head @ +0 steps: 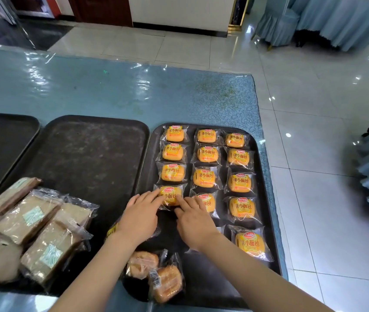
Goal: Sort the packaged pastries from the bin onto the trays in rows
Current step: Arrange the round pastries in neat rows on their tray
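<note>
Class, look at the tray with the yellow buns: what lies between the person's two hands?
In the head view, a bare patch of the black tray lies between the left hand and right hand; farther up, their fingertips meet on one yellow bun.

Orange wrapped pastries (pixel 205 177) lie flat in three rows on the right black tray (pixel 266 199).

So the table (pixel 111 91) has a blue patterned cloth under a shiny clear plastic cover, and three dark trays sit directly on it side by side along the near edge. The left tray (pixel 3 136) is mostly cut off by the frame, the middle tray (pixel 93 149) has brown wrapped pastries piled at its near left corner, and the right tray (pixel 266 221) is touching the middle one and is lined with rows of yellow packaged buns.
</note>
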`<move>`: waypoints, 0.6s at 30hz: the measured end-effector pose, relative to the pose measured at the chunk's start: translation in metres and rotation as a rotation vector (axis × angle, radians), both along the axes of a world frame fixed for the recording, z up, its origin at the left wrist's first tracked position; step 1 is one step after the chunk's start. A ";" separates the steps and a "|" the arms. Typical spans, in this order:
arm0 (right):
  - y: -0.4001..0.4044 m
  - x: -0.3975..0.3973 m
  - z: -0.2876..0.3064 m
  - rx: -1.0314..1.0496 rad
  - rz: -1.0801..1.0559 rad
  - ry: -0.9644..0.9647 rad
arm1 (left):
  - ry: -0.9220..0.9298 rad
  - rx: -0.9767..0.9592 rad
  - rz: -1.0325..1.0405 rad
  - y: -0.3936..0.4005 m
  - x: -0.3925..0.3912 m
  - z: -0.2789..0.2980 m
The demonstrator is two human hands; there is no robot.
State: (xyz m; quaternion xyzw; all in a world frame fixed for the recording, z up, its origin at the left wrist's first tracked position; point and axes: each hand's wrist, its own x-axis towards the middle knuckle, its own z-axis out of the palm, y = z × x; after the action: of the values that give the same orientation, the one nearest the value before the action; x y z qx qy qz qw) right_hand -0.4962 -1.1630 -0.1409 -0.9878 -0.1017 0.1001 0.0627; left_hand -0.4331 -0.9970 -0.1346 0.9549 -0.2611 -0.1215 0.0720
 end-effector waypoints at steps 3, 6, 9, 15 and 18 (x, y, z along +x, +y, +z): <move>-0.002 -0.011 0.003 0.140 -0.009 -0.100 | 0.009 -0.114 0.063 0.019 0.000 0.005; 0.004 -0.032 0.000 0.294 0.064 -0.153 | 0.021 -0.299 0.089 0.040 -0.010 0.003; 0.013 -0.053 -0.002 0.389 0.157 -0.109 | 0.065 -0.495 0.072 0.047 -0.031 -0.004; 0.028 -0.098 -0.010 0.368 0.209 0.101 | -0.077 -0.449 -0.036 0.048 -0.078 -0.013; 0.032 -0.112 -0.010 0.371 0.123 0.157 | -0.064 -0.403 -0.041 0.049 -0.093 -0.016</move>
State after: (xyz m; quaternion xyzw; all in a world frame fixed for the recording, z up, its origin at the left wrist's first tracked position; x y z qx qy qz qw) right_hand -0.6081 -1.1309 -0.1506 -0.9404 -0.1732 0.1601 0.2448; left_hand -0.5264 -0.9481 -0.1506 0.9190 -0.3017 -0.0380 0.2509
